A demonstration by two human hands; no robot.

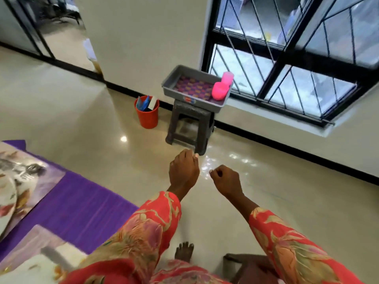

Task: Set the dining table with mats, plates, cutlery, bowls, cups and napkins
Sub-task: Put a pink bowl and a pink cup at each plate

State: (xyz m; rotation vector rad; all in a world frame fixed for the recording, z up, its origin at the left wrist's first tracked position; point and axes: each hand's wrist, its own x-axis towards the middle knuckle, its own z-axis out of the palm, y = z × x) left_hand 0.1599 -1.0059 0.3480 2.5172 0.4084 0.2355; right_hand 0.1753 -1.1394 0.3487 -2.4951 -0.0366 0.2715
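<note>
Both hands out in front, left hand (pixel 184 170) and right hand (pixel 225 179), fingers curled in, holding nothing. Ahead, well apart from the hands, a grey tray (pixel 170 81) on a dark stool (pixel 189 128) by the wall. Inside the tray, two pink cups (pixel 223 87), one upright in the corner, one tipped over beside it, on a purple checked mat (pixel 192 88). Probably plastic cups, so light, stiff, not easy to break, maybe a bit slippery; best grabbed round the side, one in each hand. Down on the left, a purple cloth (pixel 82 203) with leafy mats (pixel 32 193) and part of a plate (pixel 7 198), all blurry. Shiny pale floor (pixel 82 124), a red bucket (pixel 147 112) next to the stool, a big barred window (pixel 287 58) on the right.
</note>
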